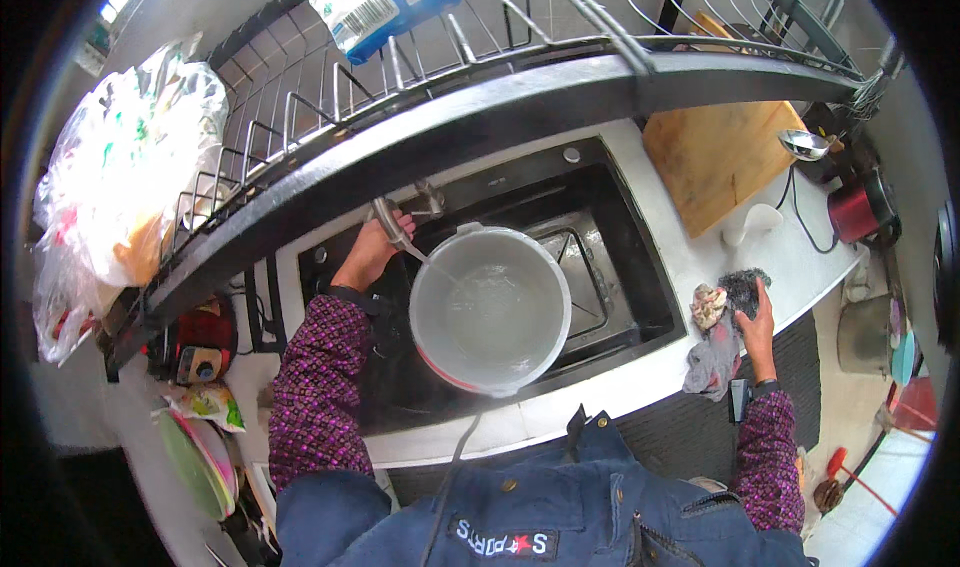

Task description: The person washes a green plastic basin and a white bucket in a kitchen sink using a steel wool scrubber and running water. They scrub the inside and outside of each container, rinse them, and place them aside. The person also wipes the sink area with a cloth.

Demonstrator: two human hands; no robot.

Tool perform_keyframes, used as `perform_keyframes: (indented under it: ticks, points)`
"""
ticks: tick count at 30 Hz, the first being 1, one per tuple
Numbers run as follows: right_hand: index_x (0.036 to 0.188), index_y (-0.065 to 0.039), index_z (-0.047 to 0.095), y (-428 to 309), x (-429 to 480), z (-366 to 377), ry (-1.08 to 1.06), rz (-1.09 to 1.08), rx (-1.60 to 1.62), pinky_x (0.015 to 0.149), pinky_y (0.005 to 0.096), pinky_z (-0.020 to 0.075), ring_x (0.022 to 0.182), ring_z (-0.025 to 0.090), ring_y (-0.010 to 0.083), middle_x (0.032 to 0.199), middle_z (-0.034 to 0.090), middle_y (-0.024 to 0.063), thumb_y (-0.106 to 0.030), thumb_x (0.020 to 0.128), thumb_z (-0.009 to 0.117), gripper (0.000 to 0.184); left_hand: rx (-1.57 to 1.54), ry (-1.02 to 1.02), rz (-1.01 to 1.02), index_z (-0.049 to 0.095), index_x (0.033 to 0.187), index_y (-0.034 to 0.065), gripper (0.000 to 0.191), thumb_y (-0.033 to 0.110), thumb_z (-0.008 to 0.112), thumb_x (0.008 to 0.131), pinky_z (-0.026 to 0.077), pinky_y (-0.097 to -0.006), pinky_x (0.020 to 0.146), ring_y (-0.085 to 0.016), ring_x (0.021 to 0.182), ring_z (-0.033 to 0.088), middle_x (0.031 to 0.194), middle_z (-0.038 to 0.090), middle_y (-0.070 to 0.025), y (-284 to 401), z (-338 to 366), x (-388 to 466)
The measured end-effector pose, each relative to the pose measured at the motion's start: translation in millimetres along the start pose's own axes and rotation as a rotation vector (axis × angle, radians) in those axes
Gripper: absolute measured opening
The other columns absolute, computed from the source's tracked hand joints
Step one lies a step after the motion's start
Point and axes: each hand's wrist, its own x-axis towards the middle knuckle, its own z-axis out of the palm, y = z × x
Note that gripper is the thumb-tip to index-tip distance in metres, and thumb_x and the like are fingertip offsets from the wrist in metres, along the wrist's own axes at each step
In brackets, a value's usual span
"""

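My left hand [369, 253] is wrapped around the metal faucet spout [388, 220], with some fingers hidden behind it. A thin stream runs from the spout into a white plastic bucket [564, 297] that holds water. The bucket stands at the black sink [645, 297], covering part of its basin. On the right, my right hand [759, 328] grips a dark grey steel wool scourer [742, 288] at the counter's front edge. Beside it lie a crumpled pale cloth [708, 306] and a grey rag [709, 364] that hangs over the edge.
A black metal dish rack [480, 106] spans above the sink, bearing a blue-and-white packet [375, 4]. Plastic bags [135, 169] hang at left. A wooden cutting board [712, 154], a ladle [804, 145] and a red pot [859, 207] are at right.
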Motion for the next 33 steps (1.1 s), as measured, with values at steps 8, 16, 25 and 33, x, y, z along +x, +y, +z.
perform_keyframes:
  ticks: [8, 16, 25, 33]
  points:
    - [0.143, -0.009, 0.029, -18, -23, 17, 0.051, 0.051, 0.008, 0.110, 0.0379, 0.0266, 0.132, 0.033, 0.0326, 0.142, 0.035, 0.0175, -0.002, 0.071, 0.064, 0.080, -0.093, -0.244, -0.034, 0.021, 0.138, -0.0108, 0.053, 0.016, 0.042, 0.098, 0.035, -0.0374, 0.108, -0.032, 0.128, 0.040, 0.140, 0.034, -0.0254, 16, 7, 18]
    - [0.135, -0.011, 0.042, -33, -27, -3, 0.190, 0.075, -0.090, 0.106, 0.0401, 0.0306, 0.129, 0.037, 0.0347, 0.136, 0.042, 0.0194, -0.023, 0.078, 0.067, 0.062, 0.057, -0.217, -0.048, 0.031, 0.140, 0.0044, 0.051, 0.032, 0.041, 0.098, 0.040, -0.0364, 0.101, -0.024, 0.123, 0.047, 0.138, 0.043, -0.0151, -25, -35, -22]
    - [0.122, -0.012, 0.053, -71, -97, 44, 0.113, 0.002, -0.374, 0.097, 0.0441, 0.0336, 0.121, 0.038, 0.0332, 0.131, 0.042, 0.0138, -0.021, 0.065, 0.072, 0.061, 0.034, 0.198, -0.433, 0.051, 0.108, 0.0062, 0.028, 0.027, 0.058, 0.091, 0.053, -0.0300, 0.069, -0.018, 0.077, 0.062, 0.091, 0.062, -0.0059, -157, -1, -195]
    - [0.112, -0.014, 0.057, -58, -86, 44, 0.007, -0.168, -0.192, 0.094, 0.0420, 0.0347, 0.112, 0.042, 0.0312, 0.120, 0.048, 0.0096, -0.016, 0.062, 0.069, 0.051, -0.055, 0.165, -0.509, 0.052, 0.112, 0.0003, 0.029, 0.024, 0.048, 0.096, 0.054, -0.0361, 0.079, -0.024, 0.091, 0.063, 0.104, 0.063, -0.0140, -192, 38, -162]
